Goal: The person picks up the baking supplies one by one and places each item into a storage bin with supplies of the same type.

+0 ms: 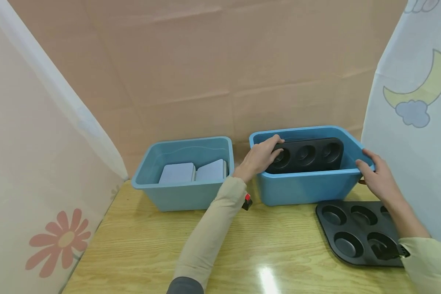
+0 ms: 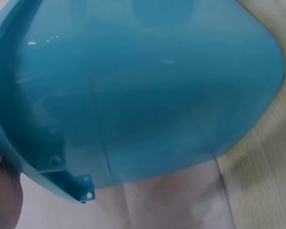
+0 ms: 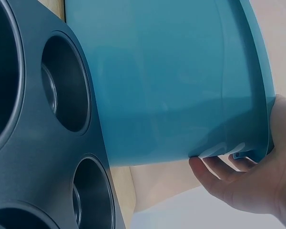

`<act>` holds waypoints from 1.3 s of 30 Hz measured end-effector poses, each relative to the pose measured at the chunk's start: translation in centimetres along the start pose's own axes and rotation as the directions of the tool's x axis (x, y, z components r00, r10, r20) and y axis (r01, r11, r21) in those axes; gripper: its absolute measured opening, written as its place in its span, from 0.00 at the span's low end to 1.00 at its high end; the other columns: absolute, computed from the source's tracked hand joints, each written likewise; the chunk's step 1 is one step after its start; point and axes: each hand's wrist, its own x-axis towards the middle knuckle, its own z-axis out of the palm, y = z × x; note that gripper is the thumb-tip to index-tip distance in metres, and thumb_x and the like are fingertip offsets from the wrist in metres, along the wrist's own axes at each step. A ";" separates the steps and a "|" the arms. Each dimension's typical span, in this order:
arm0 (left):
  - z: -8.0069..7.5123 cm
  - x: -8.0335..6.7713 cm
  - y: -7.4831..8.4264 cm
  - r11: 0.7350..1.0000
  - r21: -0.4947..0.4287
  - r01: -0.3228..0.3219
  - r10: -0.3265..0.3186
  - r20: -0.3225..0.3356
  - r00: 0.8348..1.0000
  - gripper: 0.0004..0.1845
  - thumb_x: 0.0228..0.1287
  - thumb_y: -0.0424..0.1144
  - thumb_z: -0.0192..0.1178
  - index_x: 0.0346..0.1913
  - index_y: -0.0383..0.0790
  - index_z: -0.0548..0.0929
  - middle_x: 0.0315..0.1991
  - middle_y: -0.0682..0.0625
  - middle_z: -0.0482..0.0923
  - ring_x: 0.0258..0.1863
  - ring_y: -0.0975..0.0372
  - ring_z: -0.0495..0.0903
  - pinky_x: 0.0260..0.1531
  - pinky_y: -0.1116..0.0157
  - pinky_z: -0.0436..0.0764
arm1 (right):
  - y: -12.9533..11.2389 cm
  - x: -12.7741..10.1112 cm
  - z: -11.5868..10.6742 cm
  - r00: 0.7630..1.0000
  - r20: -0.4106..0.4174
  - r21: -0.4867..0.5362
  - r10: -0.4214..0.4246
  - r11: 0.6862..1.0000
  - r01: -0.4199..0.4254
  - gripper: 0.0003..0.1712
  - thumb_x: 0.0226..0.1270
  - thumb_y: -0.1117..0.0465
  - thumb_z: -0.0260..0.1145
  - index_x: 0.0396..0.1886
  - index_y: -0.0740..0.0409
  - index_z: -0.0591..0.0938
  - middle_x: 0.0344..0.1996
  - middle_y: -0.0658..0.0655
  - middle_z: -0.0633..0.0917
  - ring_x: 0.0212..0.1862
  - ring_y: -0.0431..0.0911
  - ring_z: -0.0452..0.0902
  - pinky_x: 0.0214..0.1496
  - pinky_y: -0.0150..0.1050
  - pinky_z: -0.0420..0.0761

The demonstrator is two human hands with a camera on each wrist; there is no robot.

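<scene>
Two rectangular blue plastic bins stood side by side on the light wooden table (image 1: pixel 147 253), a narrow gap between them. The left bin (image 1: pixel 183 198), duller in colour, held two pale, flat-faced blocks: one block (image 1: pixel 177 172) on the left and a second block (image 1: pixel 210 170) just beside it.

The brighter right bin (image 1: pixel 301 190) held one black muffin pan (image 1: pixel 318 154), tilted up on its long side, three of its round cups showing above the near rim. The left hand (image 1: pixel 259 158) reached over that bin's left end and gripped the pan's upper left corner, thumb across the front face. The right hand (image 1: pixel 381 181) gripped the rim at the bin's right end, fingers curled beneath it.

A second black muffin pan (image 1: pixel 356 230) lay flat on the table, just in front of the right bin; five cups showed, the right forearm covering part of it.
</scene>
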 end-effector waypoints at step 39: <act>-1.5 -1.0 -0.1 0.967 -0.161 0.199 -0.188 0.080 0.979 0.12 0.70 0.42 0.52 0.54 0.53 0.76 0.51 0.60 0.72 0.52 0.70 0.71 0.51 0.73 0.71 | -0.3 -0.5 -0.4 0.999 -0.021 -0.002 0.028 1.000 -0.029 0.37 0.74 0.47 0.41 0.75 0.58 0.42 0.71 0.73 0.44 0.57 0.74 0.59 0.30 0.40 0.82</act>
